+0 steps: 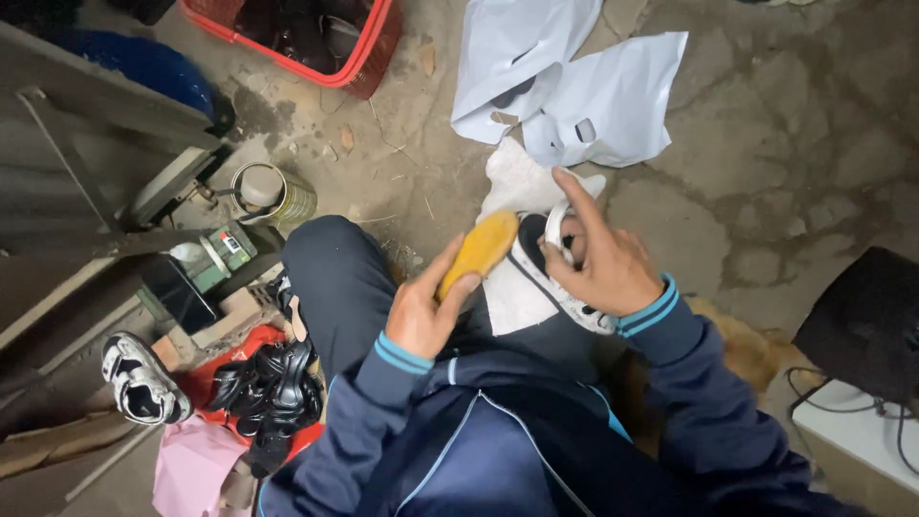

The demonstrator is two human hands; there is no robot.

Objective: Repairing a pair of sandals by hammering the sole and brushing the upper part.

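both hands [517, 287] grip yellow insole [479, 251], half hiding white shoe [522, 278].

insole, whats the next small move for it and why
Probably tip the yellow insole toe-first into the white shoe: the left hand holds it right at the opening, which the right hand grips by the rim, and it is not yet inside.

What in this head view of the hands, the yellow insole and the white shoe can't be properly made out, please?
- White shoe: its opening is covered by the right hand, its heel by the sleeve.
- Yellow insole: its lower end is hidden in the left hand.
- Red basket: cut off by the top edge; its contents are too dark to tell.
- Black box: cut off by the right edge.
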